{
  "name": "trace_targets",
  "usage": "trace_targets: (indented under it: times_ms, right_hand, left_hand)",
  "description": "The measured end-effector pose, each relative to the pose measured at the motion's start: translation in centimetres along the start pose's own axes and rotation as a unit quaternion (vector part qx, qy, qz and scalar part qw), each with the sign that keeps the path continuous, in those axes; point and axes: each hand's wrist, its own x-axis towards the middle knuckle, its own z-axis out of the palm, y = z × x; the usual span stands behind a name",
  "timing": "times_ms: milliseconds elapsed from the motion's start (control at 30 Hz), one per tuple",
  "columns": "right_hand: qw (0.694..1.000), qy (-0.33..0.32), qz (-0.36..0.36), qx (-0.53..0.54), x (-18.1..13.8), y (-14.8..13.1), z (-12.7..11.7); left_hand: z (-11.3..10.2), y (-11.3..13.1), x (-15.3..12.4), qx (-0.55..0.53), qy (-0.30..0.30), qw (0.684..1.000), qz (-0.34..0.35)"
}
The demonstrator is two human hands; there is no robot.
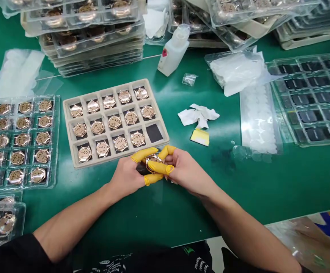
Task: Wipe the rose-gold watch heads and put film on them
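A gold-rimmed watch case [153, 161] is pinched between my two hands, low over the green bench. Yellow finger cots cover several fingertips. My left hand [129, 170] grips the case from the left with thumb and fingers. From the other side my right hand [182, 167] closes on it, one yellow fingertip lying across its face. Just beyond the hands stands a beige compartment tray [115, 151] of rose-gold watch cases, backs up. One compartment at its right front holds only a black pad [154, 133].
Left stands a clear tray [56, 151] of watch cases. Behind rise stacked trays [96, 49] and a white bottle [169, 57]. Right of the hands lie crumpled white paper [199, 115], a yellow packet [200, 137], plastic film strips [258, 117] and a clear tray [321, 115] with dark pieces.
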Motion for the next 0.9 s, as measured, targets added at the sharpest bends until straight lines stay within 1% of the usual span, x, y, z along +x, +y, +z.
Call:
trace_targets:
  times_ms: [100, 200, 300, 400, 433, 467, 500, 533, 567, 600, 633, 667, 767, 833, 900]
  right_hand:
    - [0.999, -0.014, 0.025, 0.023, 0.2, 0.0, -0.1]
    - [0.999, -0.011, 0.004, 0.047, 0.2, 0.1, 0.4]
    - [0.999, -0.009, -0.014, 0.04, 0.5, 0.3, 0.6]
    - [0.999, -0.019, -0.025, -0.035, 0.6, -0.1, -1.0]
    - [0.996, -0.005, -0.049, -0.068, 0.4, -0.3, -1.9]
    - [0.991, 0.029, -0.085, -0.101, 0.0, -0.5, -3.0]
    - [0.978, 0.087, -0.131, -0.133, -0.6, -0.5, -4.0]
    - [0.956, 0.164, -0.176, -0.166, -1.3, -0.3, -4.9]
    - [0.927, 0.238, -0.212, -0.2, -2.0, 0.2, -5.6]
    - [0.896, 0.293, -0.237, -0.236, -2.7, 1.0, -6.0]
    - [0.871, 0.317, -0.256, -0.274, -3.3, 2.1, -6.1]
    - [0.852, 0.317, -0.278, -0.311, -3.7, 3.3, -6.0]
    - [0.791, 0.262, -0.362, -0.417, -4.0, 6.6, -5.0]
    - [0.753, 0.229, -0.401, -0.469, -3.6, 7.8, -4.6]
    - [0.738, 0.201, -0.407, -0.5, -3.2, 8.0, -4.6]
  left_hand:
    - [0.0, -0.2, -0.1, 0.002, 0.026, 0.999, 0.02]
    - [0.0, -0.4, 0.0, -0.008, 0.056, 0.998, 0.026]
    - [-0.1, -0.5, 0.0, -0.024, 0.048, 0.998, 0.021]
    - [-0.2, -0.1, 0.2, -0.032, 0.045, 0.998, -0.012]
    - [-0.2, 0.1, 0.3, -0.041, 0.046, 0.998, -0.033]
    - [-0.2, 0.3, 0.5, -0.053, 0.05, 0.996, -0.058]
    - [-0.2, 0.5, 0.6, -0.065, 0.054, 0.993, -0.082]
    - [-0.2, 0.7, 0.8, -0.075, 0.058, 0.99, -0.101]
    - [-0.2, 0.9, 0.9, -0.084, 0.061, 0.988, -0.114]
    - [-0.2, 1.0, 1.0, -0.091, 0.062, 0.987, -0.12]
    - [-0.2, 1.1, 1.1, -0.096, 0.062, 0.986, -0.122]
    - [-0.2, 1.1, 1.2, -0.098, 0.062, 0.985, -0.124]
    - [-0.2, 0.7, 1.2, -0.085, 0.068, 0.987, -0.121]
    - [-0.2, 0.4, 1.0, -0.071, 0.074, 0.989, -0.11]
    - [-0.2, 0.0, 0.8, -0.062, 0.073, 0.991, -0.095]
